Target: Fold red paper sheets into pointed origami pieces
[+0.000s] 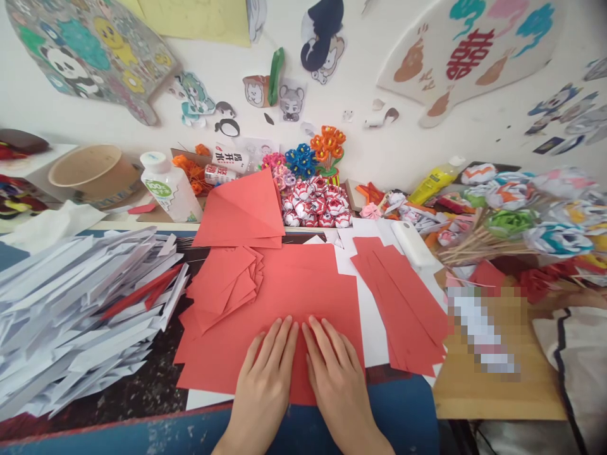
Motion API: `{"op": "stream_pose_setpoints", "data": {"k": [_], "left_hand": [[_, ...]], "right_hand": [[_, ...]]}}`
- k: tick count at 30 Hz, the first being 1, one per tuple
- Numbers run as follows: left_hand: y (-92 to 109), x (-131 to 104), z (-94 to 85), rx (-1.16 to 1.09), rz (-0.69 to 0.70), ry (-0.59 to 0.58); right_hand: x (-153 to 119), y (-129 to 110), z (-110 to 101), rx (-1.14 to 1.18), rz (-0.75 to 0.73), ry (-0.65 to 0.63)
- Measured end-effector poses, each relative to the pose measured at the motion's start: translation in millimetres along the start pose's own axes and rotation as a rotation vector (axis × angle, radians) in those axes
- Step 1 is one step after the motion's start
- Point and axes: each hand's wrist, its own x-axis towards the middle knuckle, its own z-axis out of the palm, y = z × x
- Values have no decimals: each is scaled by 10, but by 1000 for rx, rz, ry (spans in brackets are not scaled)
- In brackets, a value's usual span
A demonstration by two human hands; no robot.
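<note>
Both of my hands lie palm down, side by side, on a stack of large red paper sheets point(303, 291) at the table's front edge. My left hand point(269, 366) has its fingers stretched out together on the paper. Close beside it, my right hand point(334, 366) rests the same way, fingers extended. Neither hand grips anything that I can see; the area under the palms is hidden. Smaller red paper squares point(225, 278) sit in a loose pile on the stack's left part. Long red paper strips point(398, 303) lie fanned out to the right over white sheets.
A heap of folded white paper strips point(90, 316) covers the left. Behind stand a folded red sheet point(241, 212), a white bottle point(168, 186), paper flowers point(317, 205) and a yellow bottle point(436, 180). Flowers on sticks point(512, 221) lean in from the right above a wooden surface point(497, 398).
</note>
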Motion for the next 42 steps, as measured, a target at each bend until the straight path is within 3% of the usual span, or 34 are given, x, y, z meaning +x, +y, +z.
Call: {"op": "stream_pose_setpoints", "data": {"k": [7, 37, 42], "left_hand": [[7, -13, 13, -9, -26, -27], [14, -49, 50, -24, -41, -51], [-14, -45, 24, 6, -12, -105]], "right_hand": [[-28, -3, 32, 34, 69, -27], [-25, -1, 52, 21, 59, -84], [-37, 0, 60, 42, 66, -93]]}}
